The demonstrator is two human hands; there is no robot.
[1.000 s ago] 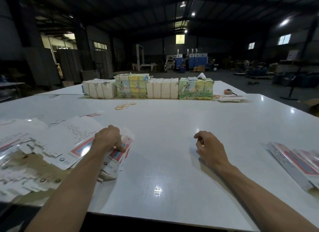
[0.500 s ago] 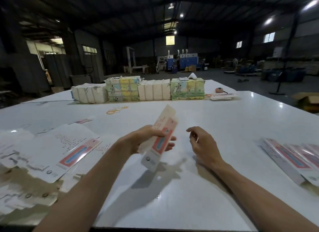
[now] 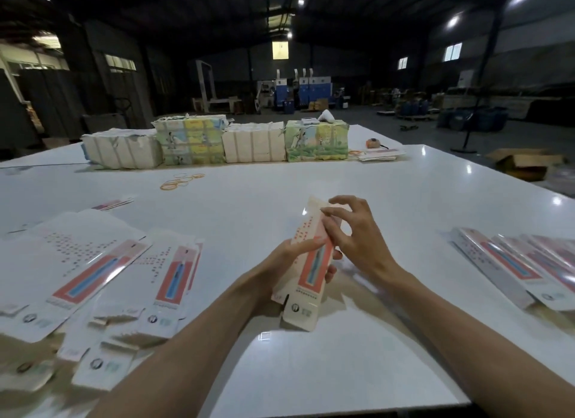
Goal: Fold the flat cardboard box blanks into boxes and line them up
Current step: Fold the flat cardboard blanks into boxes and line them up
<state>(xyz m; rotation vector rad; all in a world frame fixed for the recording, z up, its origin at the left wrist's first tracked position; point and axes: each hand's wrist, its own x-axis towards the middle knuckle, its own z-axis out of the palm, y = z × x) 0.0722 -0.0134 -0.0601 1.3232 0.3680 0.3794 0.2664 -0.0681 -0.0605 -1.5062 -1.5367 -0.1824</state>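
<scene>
Grip is shared between two hands on a long, narrow white cardboard box blank point(image 3: 308, 262) printed with a coral-red panel and a blue strip, which is held tilted above the near middle of the glossy white table point(image 3: 280, 371). Whether its low end touches the surface cannot be told. The lower half is wrapped by the left hand point(image 3: 280, 262), with the thumb laid across the printed face and the fingers curled behind, presumably so that the piece is steadied while it is worked. The upper right edge is met by the curled fingertips point(image 3: 326, 213) of the right hand point(image 3: 357, 240), which appear to pinch it, probably so that the flattened sleeve can be squeezed open into a tube. The blank is judged to be unfolded as yet, its end flaps not tucked. A loose spread of matching flat blanks point(image 3: 93, 277) is kept beside the left arm, within easy reach as stock. A row of folded boxes point(image 3: 513, 268) of the same print is laid side by side at the right, where the finished one would likely be added. Yellow rubber bands point(image 3: 180, 181) and wrapped bundles point(image 3: 249, 144) are left well apart at the far side.
</scene>
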